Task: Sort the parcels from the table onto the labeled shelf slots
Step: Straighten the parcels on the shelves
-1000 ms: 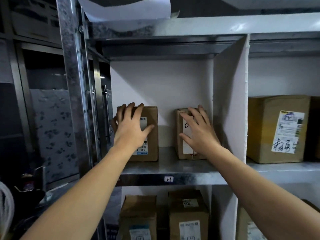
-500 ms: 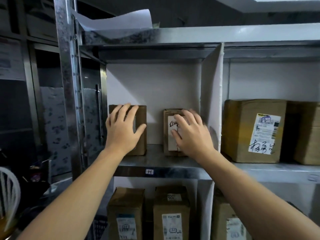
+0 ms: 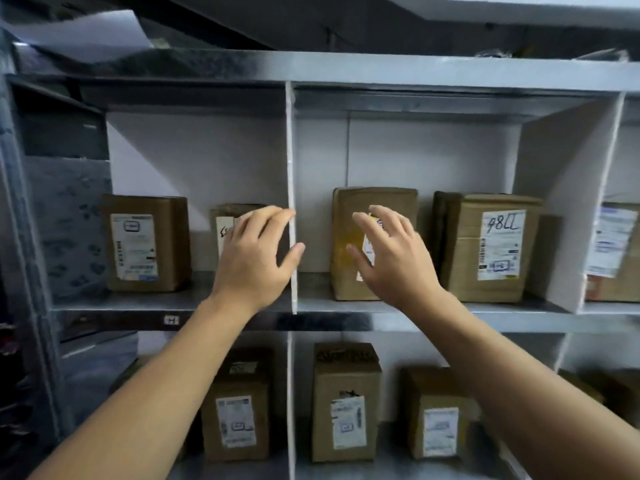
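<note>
**Progress**
- Shelf [image 3: 104,308], upper row, left slot: big box [image 3: 145,244], upright, label forward. The small box [image 3: 225,225] stands near it on the right, partly hidden by the left hand [image 3: 256,261].
- Tag [image 3: 170,319] on the shelf edge under this slot, too blurred to read with certainty.
- Divider [image 3: 290,150] closes the slot on the right.
- Middle slot: mid box [image 3: 346,271], upright, near the divider, partly behind the right hand [image 3: 394,268]. The 98LL box [image 3: 491,247] stands apart to its right, label forward.
- Right slot: edge box [image 3: 613,251], cut by the frame.
- Lower row: lower left box [image 3: 235,417], lower mid box [image 3: 346,403], lower right box [image 3: 438,414], all upright with labels forward.
- Judgement: a good number of parcels already stand in slots. The table is out of view, so how many are left cannot be told. Neither hand carries a parcel, so this looks like a pause between placings, or a straightening of boxes already shelved.

**Hands**
- Left hand: raised to the upper row, forearm reaching up from lower left. Its fingers [image 3: 266,220] are spread and nearly straight, thumb out across the divider's front edge. It grasps nothing. It lies in front of the small box; whether it touches the box cannot be told.
- Right hand: at the same height, palm toward the mid box, its fingers [image 3: 391,220] spread and slightly bent. It grasps nothing, and contact with the box cannot be told.
</note>
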Demonstrator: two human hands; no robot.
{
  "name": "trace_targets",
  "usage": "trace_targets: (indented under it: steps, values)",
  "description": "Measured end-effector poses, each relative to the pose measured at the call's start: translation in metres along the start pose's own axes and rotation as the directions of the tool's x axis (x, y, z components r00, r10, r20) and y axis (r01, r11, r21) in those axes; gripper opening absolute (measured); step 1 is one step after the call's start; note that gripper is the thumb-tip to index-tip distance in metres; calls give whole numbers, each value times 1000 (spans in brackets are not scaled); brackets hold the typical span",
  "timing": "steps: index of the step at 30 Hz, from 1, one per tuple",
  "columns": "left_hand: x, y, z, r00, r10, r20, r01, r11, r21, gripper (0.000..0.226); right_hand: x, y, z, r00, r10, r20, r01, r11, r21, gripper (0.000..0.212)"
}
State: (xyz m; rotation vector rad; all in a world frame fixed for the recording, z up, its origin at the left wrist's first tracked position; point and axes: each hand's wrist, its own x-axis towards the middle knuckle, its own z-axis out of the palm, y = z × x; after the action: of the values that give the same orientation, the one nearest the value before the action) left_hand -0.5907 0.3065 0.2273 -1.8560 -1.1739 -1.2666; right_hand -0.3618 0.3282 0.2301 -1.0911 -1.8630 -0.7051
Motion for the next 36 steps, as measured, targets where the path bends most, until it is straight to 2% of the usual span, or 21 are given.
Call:
trace_targets:
  steps: [3, 5, 9, 11, 13, 21, 25, 33, 36]
  values:
    - [24, 34, 21, 998, 61, 28, -60, 998, -34, 52, 8, 39, -9, 996, 88, 10, -88, 993, 73, 50]
    - [43, 47, 36, 997, 48, 66, -43, 997, -70, 54, 17, 61, -10, 987, 152, 44, -156, 980, 125, 54]
    - [70, 52, 71, 975, -112, 191, 128, 989, -78, 61, 39, 88, -7, 953, 286, 102, -303, 919, 251, 61]
    - [75, 52, 86, 954, -196, 226, 214, 975, -58, 64, 48, 95, -3, 933, 341, 119, -361, 879, 313, 64]
    - [80, 52, 98, 941, -238, 240, 271, 956, -113, 66, 55, 101, 5, 912, 388, 135, -409, 828, 383, 65]
    - [83, 43, 126, 957, -229, 178, 274, 916, -294, 63, 52, 108, 42, 920, 378, 103, -377, 782, 497, 57]
    - [83, 38, 124, 965, -235, 115, 258, 929, -264, 61, 56, 104, 48, 934, 350, 76, -336, 786, 518, 57]
    - [84, 38, 124, 941, -316, 122, 334, 926, -175, 63, 62, 104, 58, 951, 292, 99, -297, 784, 545, 58]
    - [86, 46, 122, 935, -337, 108, 351, 922, -164, 62, 60, 105, 52, 959, 262, 104, -278, 821, 499, 60]
